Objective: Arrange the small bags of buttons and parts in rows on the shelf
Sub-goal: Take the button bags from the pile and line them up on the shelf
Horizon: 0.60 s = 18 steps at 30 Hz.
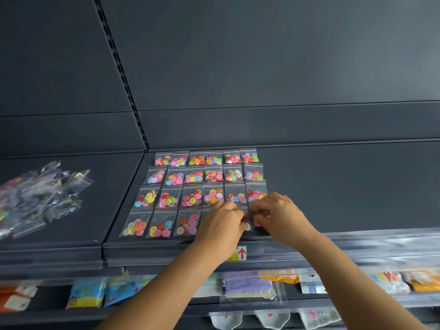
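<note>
Lying in four rows: button bags (193, 198)

Rows of button bags (190, 186) lie on the shelf (333, 186), a loose bag pile (40, 198) well left.

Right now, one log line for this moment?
left hand + right hand: both on front-row button bag | grid: four rows | loose bag pile: left, unsorted

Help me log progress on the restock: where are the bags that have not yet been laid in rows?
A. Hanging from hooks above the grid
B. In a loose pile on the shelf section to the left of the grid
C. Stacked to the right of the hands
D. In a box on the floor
B: the loose pile of bags lies on the shelf section left of the grid of button bags.
</note>
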Motion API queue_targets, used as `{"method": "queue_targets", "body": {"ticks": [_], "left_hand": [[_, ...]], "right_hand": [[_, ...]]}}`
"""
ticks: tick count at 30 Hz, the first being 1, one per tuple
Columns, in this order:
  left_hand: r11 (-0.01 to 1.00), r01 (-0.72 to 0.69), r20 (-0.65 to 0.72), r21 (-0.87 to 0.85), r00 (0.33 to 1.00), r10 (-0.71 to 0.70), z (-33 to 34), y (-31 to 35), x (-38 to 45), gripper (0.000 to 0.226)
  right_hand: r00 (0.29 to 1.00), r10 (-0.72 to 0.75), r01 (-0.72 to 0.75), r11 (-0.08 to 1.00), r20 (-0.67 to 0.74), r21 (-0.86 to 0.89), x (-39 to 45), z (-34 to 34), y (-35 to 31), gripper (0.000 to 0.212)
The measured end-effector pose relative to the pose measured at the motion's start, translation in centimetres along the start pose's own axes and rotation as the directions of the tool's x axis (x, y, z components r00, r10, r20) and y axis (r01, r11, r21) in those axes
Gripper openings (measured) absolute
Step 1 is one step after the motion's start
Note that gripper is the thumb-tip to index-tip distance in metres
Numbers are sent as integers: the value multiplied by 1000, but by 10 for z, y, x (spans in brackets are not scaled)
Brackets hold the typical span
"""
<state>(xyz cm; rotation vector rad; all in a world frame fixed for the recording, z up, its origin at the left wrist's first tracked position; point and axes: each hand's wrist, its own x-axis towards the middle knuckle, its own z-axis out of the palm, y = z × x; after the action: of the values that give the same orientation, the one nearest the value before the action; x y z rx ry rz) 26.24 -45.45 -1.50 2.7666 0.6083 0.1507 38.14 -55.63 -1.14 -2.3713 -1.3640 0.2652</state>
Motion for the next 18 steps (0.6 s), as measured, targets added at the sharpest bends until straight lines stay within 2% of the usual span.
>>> {"method": "queue_targets", "body": {"ticks": [12, 18], "left_hand": [[999, -42, 9, 18, 999, 42, -5, -6, -1, 33], [999, 1, -51, 48, 999, 2, -18, -12, -6, 44]], "right_hand": [[998, 32, -29, 998, 50, -51, -3, -7, -7, 21], [1000, -3, 3, 999, -4, -46, 1, -7, -23, 39]]}}
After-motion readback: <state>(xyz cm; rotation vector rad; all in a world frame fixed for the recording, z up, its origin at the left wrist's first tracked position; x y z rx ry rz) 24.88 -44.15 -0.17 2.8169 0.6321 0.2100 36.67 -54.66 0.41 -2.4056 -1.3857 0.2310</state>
